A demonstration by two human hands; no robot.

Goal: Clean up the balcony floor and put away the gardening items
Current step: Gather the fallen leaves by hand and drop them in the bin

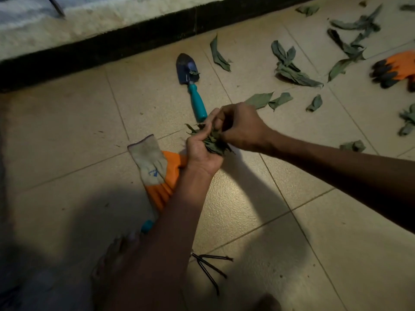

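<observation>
Hands meet over the middle of a beige tiled balcony floor point(235, 209), seen from above. The left hand point(203, 151) is curled round a bunch of dry grey-green leaves point(210, 140), and the right hand point(238, 125) pinches at the top of that bunch, seemingly tucking another leaf in. More loose wilted green leaves point(292, 68) lie scattered toward the floor's far right corner, well apart from the hands. A small dark-bladed garden trowel with a teal handle point(190, 84) lies just beyond the hands, blade pointing to the dark skirting at the far edge. An orange and grey work glove point(152, 167) lies flat under the left forearm, and its orange, dark-fingered partner point(395, 69) sits at the right edge. A black three-pronged hand rake point(211, 269) lies near the bottom edge; its handle is mostly hidden, so a teal tip by the forearm may belong to it. Leaf gathering is in hand, with much left. Next, the right hand likely needs to reach rightward for the nearest leaves while the left keeps its bundle firm.
</observation>
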